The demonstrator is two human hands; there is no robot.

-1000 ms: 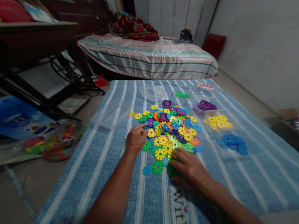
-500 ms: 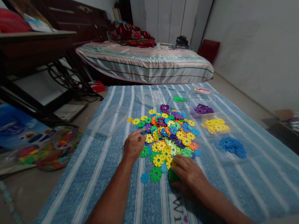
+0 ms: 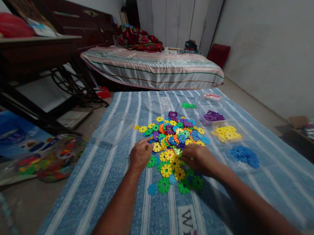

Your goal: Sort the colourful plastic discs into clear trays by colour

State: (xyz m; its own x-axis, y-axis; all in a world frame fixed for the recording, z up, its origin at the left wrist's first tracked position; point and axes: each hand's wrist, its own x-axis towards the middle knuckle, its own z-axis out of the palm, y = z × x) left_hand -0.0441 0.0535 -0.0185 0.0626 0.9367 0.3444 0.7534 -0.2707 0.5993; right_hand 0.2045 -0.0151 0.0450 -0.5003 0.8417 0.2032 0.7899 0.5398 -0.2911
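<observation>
While left hand (image 3: 141, 154) rests beside disc pile (image 3: 166, 170), right hand (image 3: 199, 158) touches light-green disc (image 3: 178, 151); cannot tell either grip's closure.

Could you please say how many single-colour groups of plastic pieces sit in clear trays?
4, right of centre, far to near: green plastic pieces, purple plastic pieces, yellow plastic discs, blue plastic discs.

the toothed discs (image 3: 166, 170) in front of you look like smooth plastic with a faint sheen. to your right you have see-through boxes (image 3: 212, 122) of thin, glossy plastic. you work over a blue cloth (image 3: 97, 178) that looks matt and woven, while the bed cover (image 3: 154, 69) ahead of you has a satiny shine. further off you see a dark headboard (image 3: 69, 14) like polished wood and smooth cupboard doors (image 3: 185, 20) catching a highlight. the wall (image 3: 274, 39) on your right looks matt.
</observation>
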